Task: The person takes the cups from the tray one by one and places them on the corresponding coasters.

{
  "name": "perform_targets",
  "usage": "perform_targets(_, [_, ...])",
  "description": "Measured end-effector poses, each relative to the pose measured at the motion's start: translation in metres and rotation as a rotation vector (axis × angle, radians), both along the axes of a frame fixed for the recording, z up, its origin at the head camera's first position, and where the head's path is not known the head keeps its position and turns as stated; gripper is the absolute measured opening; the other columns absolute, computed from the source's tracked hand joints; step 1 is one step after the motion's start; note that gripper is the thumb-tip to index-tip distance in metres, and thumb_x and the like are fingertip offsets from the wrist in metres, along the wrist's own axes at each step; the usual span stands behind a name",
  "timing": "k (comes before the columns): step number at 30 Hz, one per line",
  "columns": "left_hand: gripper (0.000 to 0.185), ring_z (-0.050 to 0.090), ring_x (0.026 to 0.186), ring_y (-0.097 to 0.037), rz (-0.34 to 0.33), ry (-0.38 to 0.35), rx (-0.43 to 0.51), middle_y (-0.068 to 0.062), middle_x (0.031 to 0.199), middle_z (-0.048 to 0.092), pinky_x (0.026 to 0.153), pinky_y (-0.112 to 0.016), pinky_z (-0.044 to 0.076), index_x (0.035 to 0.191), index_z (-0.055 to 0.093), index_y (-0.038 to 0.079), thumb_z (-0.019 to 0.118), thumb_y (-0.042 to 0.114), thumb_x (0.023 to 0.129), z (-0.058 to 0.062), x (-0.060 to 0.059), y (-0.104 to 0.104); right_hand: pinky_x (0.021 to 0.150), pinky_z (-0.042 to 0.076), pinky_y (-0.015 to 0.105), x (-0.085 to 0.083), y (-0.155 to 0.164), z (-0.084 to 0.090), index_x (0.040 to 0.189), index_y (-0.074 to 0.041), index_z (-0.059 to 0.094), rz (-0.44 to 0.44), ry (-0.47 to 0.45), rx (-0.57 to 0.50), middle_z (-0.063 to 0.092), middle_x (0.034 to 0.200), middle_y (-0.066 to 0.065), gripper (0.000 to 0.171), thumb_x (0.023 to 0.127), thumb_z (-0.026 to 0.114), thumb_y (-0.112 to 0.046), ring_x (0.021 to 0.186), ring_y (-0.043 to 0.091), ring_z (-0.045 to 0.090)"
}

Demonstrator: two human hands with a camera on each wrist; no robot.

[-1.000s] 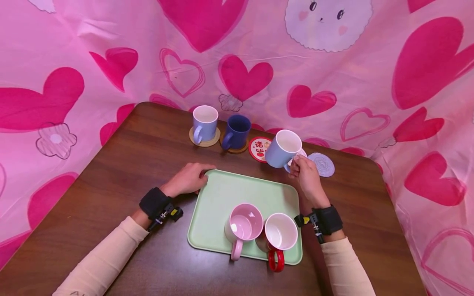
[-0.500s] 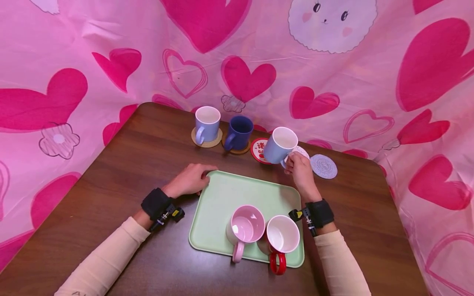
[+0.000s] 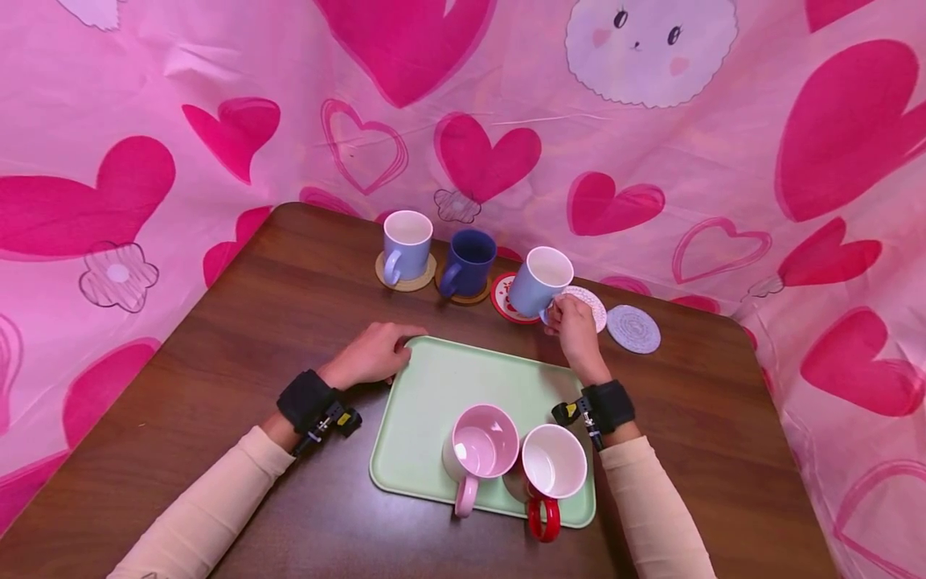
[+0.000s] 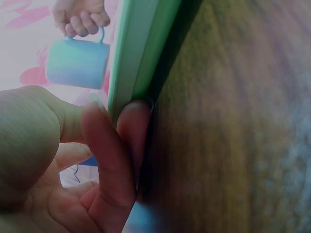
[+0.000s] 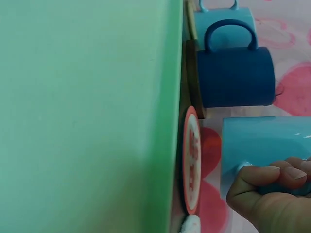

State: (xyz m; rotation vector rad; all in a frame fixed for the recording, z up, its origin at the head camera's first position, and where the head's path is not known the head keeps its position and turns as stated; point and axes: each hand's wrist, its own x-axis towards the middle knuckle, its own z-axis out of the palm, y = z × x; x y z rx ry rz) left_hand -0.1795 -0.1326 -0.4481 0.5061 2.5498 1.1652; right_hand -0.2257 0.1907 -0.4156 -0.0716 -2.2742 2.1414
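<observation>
Handle [image 4: 101, 35] gives the right hand [image 3: 577, 328] its grip on the raised mug [image 3: 538, 283]; I see left hand [image 3: 372, 352] pinch the tray [image 3: 477, 370], perhaps for steadiness.

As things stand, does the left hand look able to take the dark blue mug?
Probably yes, if the left hand first lets go of the green tray: nothing stands between it and the dark blue mug, and its handle is on the near side.

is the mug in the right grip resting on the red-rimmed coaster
No, the right wrist view shows a gap between mug and coaster.
</observation>
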Motion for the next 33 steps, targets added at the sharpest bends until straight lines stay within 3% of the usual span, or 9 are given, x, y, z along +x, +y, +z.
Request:
perform_targets(9, [0.041,0.058,0.050,-0.018,-0.003,-0.006,-0.006,-0.009,0.099,0.063,0.051,-0.032,0.050,0.134,0.060,0.012,0.057,0.006,0.093,0.000,-0.001,0.000,0.058,0.040,0.029,-0.011,-0.004,-0.013,0.071,-0.002,0.037,-0.025,-0.009,0.005,0.034,0.063,0.004,0.032,0.101,0.034,-0.012,0.054,0.015,0.035])
perform_targets(14, [0.041,0.058,0.050,-0.018,-0.008,-0.004,0.002,-0.009,0.100,0.063,0.051,-0.032,0.051,0.134,0.060,0.011,0.057,0.005,0.093,0.000,-0.001,0.000,0.060,0.041,0.030,-0.014,-0.001,-0.019,0.073,0.002,0.037,-0.018,-0.023,0.019,0.034,0.064,0.005,0.033,0.102,0.033,-0.011,0.057,0.018,0.036])
perform_targets(33, [0.041,0.057,0.048,-0.019,-0.003,-0.015,0.014,-0.007,0.096,0.063,0.050,-0.033,0.050,0.134,0.060,0.012,0.056,0.005,0.093,0.001,0.000,-0.001,0.059,0.038,0.030,-0.024,-0.003,-0.025,0.073,0.004,0.035,0.001,-0.037,-0.002,0.033,0.064,0.006,0.035,0.103,0.034,-0.013,0.057,0.019,0.032])
